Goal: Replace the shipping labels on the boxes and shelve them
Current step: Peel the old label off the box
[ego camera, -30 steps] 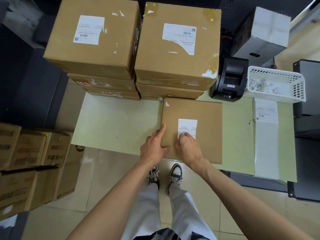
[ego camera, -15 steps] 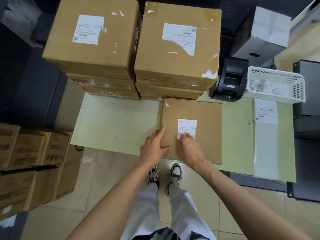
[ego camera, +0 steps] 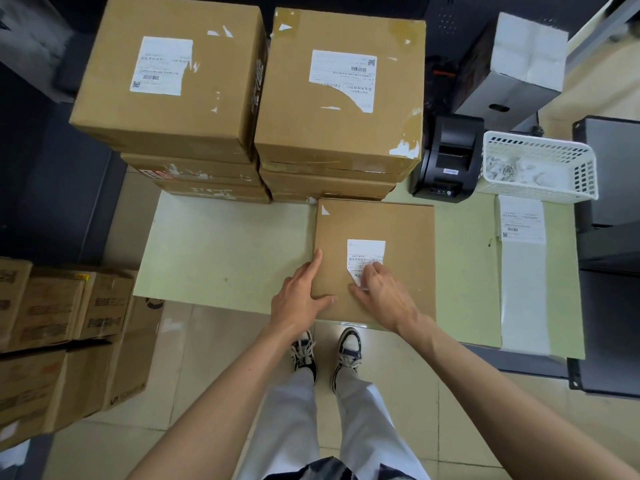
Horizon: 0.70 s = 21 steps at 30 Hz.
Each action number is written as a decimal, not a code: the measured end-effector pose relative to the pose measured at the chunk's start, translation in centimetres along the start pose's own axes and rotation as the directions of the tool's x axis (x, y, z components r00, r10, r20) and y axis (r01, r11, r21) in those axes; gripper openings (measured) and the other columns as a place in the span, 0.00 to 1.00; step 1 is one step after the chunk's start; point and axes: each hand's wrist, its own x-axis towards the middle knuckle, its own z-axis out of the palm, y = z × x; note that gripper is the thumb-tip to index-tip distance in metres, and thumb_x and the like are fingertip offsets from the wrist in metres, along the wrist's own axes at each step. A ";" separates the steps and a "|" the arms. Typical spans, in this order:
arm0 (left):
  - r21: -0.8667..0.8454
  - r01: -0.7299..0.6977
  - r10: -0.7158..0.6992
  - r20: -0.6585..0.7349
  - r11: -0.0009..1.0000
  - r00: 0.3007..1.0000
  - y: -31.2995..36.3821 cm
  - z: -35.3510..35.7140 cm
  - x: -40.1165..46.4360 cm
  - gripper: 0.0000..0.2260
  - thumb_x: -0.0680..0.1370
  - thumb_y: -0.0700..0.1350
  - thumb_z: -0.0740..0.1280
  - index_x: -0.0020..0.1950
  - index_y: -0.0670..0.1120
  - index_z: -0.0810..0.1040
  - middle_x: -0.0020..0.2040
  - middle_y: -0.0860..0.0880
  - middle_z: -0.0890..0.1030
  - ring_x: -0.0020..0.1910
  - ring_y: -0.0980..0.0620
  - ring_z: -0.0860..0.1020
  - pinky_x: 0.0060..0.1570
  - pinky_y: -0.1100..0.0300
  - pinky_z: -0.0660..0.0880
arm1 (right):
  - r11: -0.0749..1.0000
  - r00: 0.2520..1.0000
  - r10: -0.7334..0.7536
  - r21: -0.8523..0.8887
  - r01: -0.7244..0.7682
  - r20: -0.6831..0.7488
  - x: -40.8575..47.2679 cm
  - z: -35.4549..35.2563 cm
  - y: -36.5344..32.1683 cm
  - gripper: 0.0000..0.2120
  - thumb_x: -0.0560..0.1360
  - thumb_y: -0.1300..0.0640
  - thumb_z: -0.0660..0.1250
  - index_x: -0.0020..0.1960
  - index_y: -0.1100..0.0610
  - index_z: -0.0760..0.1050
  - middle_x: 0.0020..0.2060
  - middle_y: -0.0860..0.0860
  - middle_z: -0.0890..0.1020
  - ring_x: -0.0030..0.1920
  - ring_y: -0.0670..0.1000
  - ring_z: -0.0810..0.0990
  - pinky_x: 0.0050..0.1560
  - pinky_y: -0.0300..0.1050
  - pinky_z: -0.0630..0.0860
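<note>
Cardboard box (ego camera: 398, 271) beneath both hands (ego camera: 343, 296)

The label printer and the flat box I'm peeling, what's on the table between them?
Nothing: in the head view only bare green table separates the black label printer from the flat box.

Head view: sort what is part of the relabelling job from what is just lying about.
In the job:
flat box
its label, pinched by the right hand
left hand, steadying the box
stacked boxes
label printer
label strip

Lying about:
white basket
floor cartons
</note>
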 end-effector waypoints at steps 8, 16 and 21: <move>0.000 0.013 -0.013 0.010 1.000 1.000 -0.2 0.0 0.1 0.44 0.74 0.61 0.72 0.79 0.68 0.45 0.78 0.61 0.63 0.73 0.49 0.67 0.62 0.45 0.73 | 0.984 0.984 -0.177 -0.012 0.177 0.022 0.9 -0.8 0.9 0.08 0.80 0.62 0.58 0.47 0.64 0.73 0.46 0.59 0.76 0.46 0.61 0.75 0.47 0.50 0.69; 0.004 0.022 -0.022 0.000 1.000 1.000 0.1 0.1 0.0 0.44 0.74 0.61 0.72 0.79 0.68 0.44 0.78 0.60 0.63 0.72 0.49 0.68 0.61 0.46 0.73 | 0.984 0.985 -0.173 -0.054 0.171 -0.024 1.3 -2.2 2.8 0.07 0.80 0.61 0.58 0.45 0.63 0.72 0.46 0.59 0.74 0.46 0.61 0.74 0.45 0.49 0.68; 0.015 0.022 -0.022 0.003 1.000 1.000 0.2 -0.1 0.0 0.44 0.74 0.61 0.72 0.79 0.69 0.44 0.78 0.61 0.63 0.72 0.49 0.68 0.60 0.47 0.72 | 0.967 0.970 -0.242 -0.088 0.240 -0.018 1.8 -2.6 3.5 0.08 0.80 0.61 0.59 0.44 0.62 0.72 0.45 0.58 0.75 0.46 0.61 0.75 0.46 0.53 0.72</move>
